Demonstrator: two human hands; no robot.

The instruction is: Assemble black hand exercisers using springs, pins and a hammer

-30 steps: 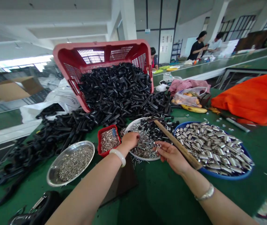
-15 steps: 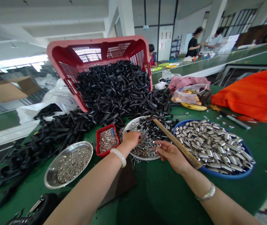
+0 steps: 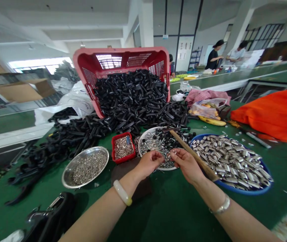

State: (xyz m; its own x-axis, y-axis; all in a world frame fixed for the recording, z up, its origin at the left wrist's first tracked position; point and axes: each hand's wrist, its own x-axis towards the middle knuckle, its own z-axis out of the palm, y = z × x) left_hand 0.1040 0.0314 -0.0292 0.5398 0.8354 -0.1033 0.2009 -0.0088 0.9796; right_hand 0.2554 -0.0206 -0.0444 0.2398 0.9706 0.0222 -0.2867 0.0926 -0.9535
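Observation:
My left hand [image 3: 150, 164] is closed in a pinch over the near edge of a white bowl [image 3: 141, 143]; whatever its fingertips hold is too small to make out. Close beside it, my right hand [image 3: 187, 164] pinches a small shiny metal ring [image 3: 174, 152] between thumb and fingers. The bowl holds loose screws, rings and black-headed bolts. A hammer with a wooden handle [image 3: 193, 154] lies across the bowl's right side, its handle passing behind my right hand. To the right, a blue basin [image 3: 255, 191] is heaped with ribbed metal sleeves [image 3: 231, 161].
A red crate [image 3: 120, 50] tipped on its side spills black curved parts [image 3: 133, 97] over the table. Left of the bowl are a small red tray [image 3: 124, 159] of metal pins and a steel dish [image 3: 67, 183] of small fittings. Bananas [image 3: 211, 121] and orange cloth [image 3: 271, 112] lie right.
My left hand has drawn back from inside the bowl toward me and nearer my right hand, its fingers pinched. My right hand still holds the ring. The view has shifted slightly.

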